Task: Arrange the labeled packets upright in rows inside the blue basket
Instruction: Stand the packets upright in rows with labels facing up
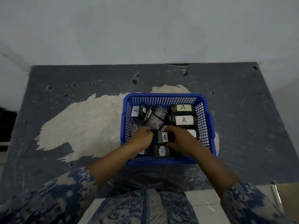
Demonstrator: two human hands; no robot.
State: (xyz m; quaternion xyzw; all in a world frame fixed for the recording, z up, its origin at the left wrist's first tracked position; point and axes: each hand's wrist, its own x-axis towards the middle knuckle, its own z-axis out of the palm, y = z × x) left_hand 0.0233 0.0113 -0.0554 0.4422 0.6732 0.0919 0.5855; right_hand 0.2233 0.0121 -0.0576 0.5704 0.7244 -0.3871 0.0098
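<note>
The blue basket [208, 120] stands on a worn grey table and holds several dark packets with white "A" labels. Both hands reach into its near half. My left hand [142, 136] grips the left end of one labeled packet [163, 137], and my right hand [181, 138] grips its right end, holding it upright with the label facing me. Another labeled packet [161, 150] stands just in front of it. Two packets [184, 120] stand upright in a row at the right, one behind the other. Loose packets [155, 117] lie jumbled at the back left.
The grey table [64, 88] has a large pale patch where the coating has peeled, left of the basket. A crumpled clear plastic sheet [191, 177] lies at the near edge. A pale wall rises behind the table. My patterned blue sleeves fill the bottom of the view.
</note>
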